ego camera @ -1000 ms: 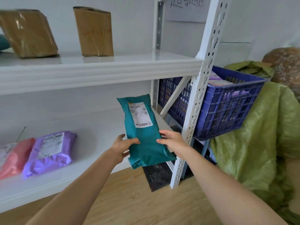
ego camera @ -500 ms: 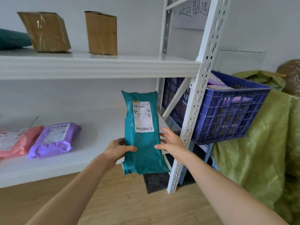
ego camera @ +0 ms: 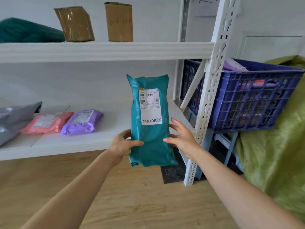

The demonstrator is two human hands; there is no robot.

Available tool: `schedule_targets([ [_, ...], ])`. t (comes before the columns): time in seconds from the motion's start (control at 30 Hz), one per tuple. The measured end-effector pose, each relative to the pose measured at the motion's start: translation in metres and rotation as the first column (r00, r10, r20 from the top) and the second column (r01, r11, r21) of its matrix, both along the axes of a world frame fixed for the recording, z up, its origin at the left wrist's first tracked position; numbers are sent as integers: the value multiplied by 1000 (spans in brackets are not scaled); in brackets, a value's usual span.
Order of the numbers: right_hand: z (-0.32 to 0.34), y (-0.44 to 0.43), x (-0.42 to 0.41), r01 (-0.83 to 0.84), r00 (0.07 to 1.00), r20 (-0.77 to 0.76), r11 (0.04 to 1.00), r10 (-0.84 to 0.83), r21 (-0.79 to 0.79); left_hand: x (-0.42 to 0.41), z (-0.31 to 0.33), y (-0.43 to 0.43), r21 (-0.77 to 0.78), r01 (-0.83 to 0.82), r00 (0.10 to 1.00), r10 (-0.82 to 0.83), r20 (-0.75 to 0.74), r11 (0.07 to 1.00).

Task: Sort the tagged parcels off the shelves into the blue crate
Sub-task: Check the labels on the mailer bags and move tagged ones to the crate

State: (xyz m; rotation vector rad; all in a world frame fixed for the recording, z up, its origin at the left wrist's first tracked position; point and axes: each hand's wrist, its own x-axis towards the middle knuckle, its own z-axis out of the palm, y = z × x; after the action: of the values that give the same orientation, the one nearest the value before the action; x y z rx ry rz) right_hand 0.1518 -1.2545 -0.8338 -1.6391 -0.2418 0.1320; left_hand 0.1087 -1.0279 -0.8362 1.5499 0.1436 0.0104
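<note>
Frame centre: teal parcel [ego camera: 150, 138], L hand [ego camera: 121, 144] pinching edge, R hand [ego camera: 183, 138] fingers splayed; close R before swinging to blue crate [ego camera: 247, 103].

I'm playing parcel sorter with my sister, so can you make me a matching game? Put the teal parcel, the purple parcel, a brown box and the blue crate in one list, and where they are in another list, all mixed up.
Things:
1. teal parcel
2. purple parcel
3. right-hand brown box
4. blue crate

Places:
A. standing on the upper shelf
B. to the right of the shelf post
C. held up, with the left hand and right hand at its sides
D. lying on the lower shelf

Pairs: 1-C, 2-D, 3-A, 4-B
</note>
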Motion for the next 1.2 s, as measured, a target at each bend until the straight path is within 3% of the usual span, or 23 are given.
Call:
schedule_targets([
  [0.17, -3, 10, -25, -23, 997, 68, 1000, 23, 9, -22, -5, 10, -14, -14, 999, 15, 46, 1000],
  [0.6, -6, 84, -35, -42, 988, 146, 995, 55, -93, -42, -12, 80, -66, -89, 995, 86, -45, 994],
  [0.87, -2, 137, 11, -14, 998, 67, 998, 18, -61, -5, -6, 131, -52, -163, 981, 157, -116, 985],
  [1.2, -1, 136, 97, 50, 996, -71, 998, -52, -37, 83, 10, 128, 4, -141, 963, 139, -230, 990],
])
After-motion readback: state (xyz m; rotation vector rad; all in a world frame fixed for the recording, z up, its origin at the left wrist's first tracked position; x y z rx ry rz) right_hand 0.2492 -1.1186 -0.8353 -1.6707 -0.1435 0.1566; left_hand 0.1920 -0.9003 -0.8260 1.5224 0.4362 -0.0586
